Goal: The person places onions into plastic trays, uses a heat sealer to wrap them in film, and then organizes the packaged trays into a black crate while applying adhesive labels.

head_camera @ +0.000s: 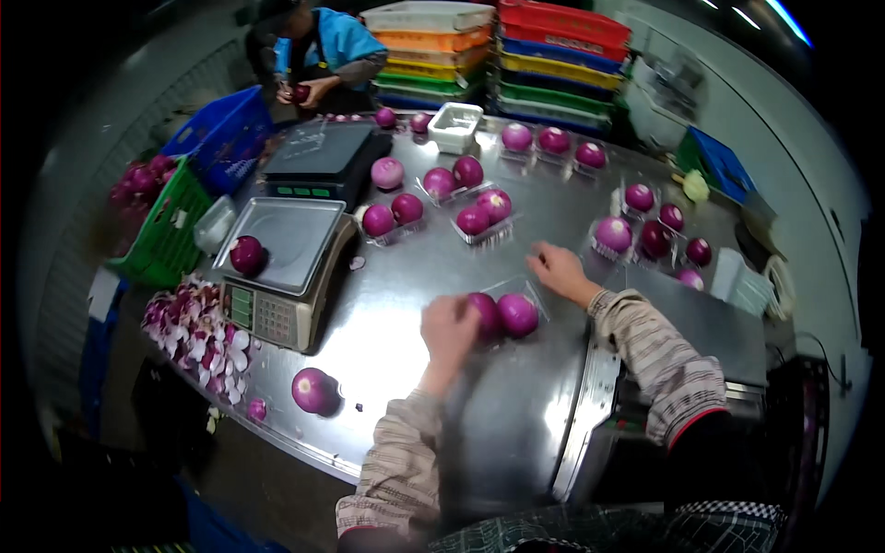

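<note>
My left hand [448, 339], slightly blurred, is at the left side of a peeled red onion [486, 316]. Its fingertips are partly hidden, so I cannot tell whether it grips the onion. A second red onion [518, 315] sits directly beside the first, both in a clear plastic tray [541, 298] on the steel table. Above and right of that tray, my right hand [563, 275] hovers with bent, slightly parted fingers and nothing visible in them. Farther up the table, pairs of onions sit in more clear trays [485, 238].
At left, an onion [247, 255] rests on a weighing scale [280, 238] beside a heap of onion skins [200, 339]. A loose onion [314, 391] lies near the front edge. More packed onions [613, 235] stand right. Across the table, a person [332, 52] holds an onion near stacked crates [429, 41].
</note>
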A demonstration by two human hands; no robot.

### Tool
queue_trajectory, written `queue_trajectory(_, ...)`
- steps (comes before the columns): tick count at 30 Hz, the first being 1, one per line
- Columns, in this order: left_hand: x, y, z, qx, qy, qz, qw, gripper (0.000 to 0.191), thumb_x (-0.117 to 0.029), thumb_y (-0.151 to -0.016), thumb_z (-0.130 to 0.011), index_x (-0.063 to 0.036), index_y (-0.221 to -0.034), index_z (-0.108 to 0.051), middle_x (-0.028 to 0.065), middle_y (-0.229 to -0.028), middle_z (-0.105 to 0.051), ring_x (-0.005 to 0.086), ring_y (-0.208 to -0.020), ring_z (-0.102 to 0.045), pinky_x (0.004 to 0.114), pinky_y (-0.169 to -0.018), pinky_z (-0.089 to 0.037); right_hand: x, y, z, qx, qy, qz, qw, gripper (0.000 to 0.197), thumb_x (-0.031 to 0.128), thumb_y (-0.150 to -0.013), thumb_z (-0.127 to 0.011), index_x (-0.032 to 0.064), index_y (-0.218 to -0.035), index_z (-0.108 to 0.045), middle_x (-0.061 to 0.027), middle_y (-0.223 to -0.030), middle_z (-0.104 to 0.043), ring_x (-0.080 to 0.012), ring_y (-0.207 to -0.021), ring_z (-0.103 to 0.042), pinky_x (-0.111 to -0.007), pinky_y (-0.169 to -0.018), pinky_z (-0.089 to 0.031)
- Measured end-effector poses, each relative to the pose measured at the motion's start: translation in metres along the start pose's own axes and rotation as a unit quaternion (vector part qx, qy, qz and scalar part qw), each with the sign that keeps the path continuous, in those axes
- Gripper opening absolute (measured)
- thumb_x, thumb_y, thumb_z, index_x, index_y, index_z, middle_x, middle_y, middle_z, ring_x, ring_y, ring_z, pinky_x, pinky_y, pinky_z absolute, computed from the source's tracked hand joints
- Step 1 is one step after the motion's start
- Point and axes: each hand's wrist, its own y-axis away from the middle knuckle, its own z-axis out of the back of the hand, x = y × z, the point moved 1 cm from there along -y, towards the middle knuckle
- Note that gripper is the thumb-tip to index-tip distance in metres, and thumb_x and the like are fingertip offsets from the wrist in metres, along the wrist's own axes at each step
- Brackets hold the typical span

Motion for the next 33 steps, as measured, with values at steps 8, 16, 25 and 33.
queue_trajectory(8, 0.060, 0.012, 0.131, 0.021, 0.025, -0.084, 0.996, 0.054, -0.025, -0.082, -0.087, -0.0023, -0.128, -0.069, 0.0168, -0.123, -0.071, 0.0346, -0.112, -0.067, 0.044, -0.102, -0.052, 0.099, 0.084, 0.000, 0.007, 0.110, 0.048, 0.993, 0.029, 0.035, -0.096, -0.070, 0.0086, -0.109, -0.071, -0.0154, -0.097, -0.071, -0.0399, -0.088, -0.071, -0.051, -0.076, -0.056)
queue_trajectory(16, 0.192, 0.115, 0.280, 0.050, -0.241, 0.079, 0.966, 0.104, -0.038, -0.068, -0.095, -0.0031, -0.153, -0.047, 0.0257, -0.152, -0.049, 0.0473, -0.139, -0.046, 0.056, -0.113, -0.042, 0.099, 0.007, 0.004, 0.018, 0.187, 0.115, 0.975, 0.029, 0.030, -0.090, -0.073, 0.0077, -0.107, -0.069, -0.0173, -0.097, -0.070, -0.0418, -0.089, -0.070, -0.052, -0.077, -0.057)
queue_trajectory(25, 0.225, 0.086, 0.295, 0.043, -0.338, 0.074, 0.937, 0.093, -0.018, -0.070, -0.090, 0.0003, -0.151, -0.048, 0.0274, -0.151, -0.051, 0.0468, -0.135, -0.051, 0.054, -0.114, -0.042, 0.222, 0.063, -0.118, 0.274, 0.060, 0.009, 0.960, 0.036, 0.038, -0.093, -0.069, 0.0041, -0.095, -0.079, -0.0205, -0.095, -0.077, -0.0418, -0.089, -0.074, -0.051, -0.080, -0.059)
queue_trajectory(33, 0.051, -0.009, 0.090, 0.161, -0.070, -0.218, 0.960, 0.075, -0.023, -0.080, -0.085, -0.0013, -0.145, -0.054, 0.0229, -0.147, -0.057, 0.0429, -0.131, -0.056, 0.050, -0.110, -0.046, 0.237, 0.243, -0.180, 0.164, -0.162, -0.227, 0.946, 0.057, 0.044, -0.087, -0.078, 0.0026, -0.118, -0.057, -0.0208, -0.090, -0.075, -0.0434, -0.085, -0.074, -0.054, -0.079, -0.058)
